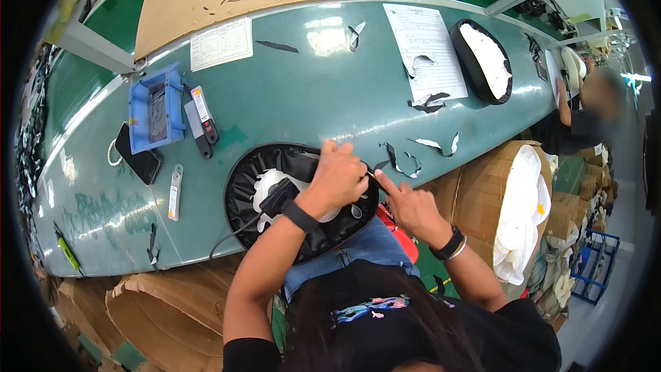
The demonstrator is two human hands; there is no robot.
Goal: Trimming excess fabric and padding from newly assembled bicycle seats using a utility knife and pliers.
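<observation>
A black padded seat cover (pixel 241 186), gathered and shiny, rests at the table's front edge against my lap, its white inner side partly showing. Inside it lies a dark block-shaped object (pixel 279 196) with a cable; its kind is unclear. My left hand (pixel 337 178) is closed at the cover's right rim, its fingers curled over the edge. Close beside it, my right hand (pixel 414 210) has its index finger stretched to the same rim and the other fingers bent. Whatever the right hand grips is too small to make out. A short dark strip (pixel 381 164) shows by the fingertips.
A blue bin (pixel 157 107), utility knives (pixel 200 122), a phone (pixel 138 155) and a green-handled tool (pixel 69 253) lie left. Black scraps (pixel 403 160), a paper sheet (pixel 427 48) and another seat (pixel 483 62) lie beyond. Cardboard boxes (pixel 468 196) flank me; a person (pixel 585 107) sits right.
</observation>
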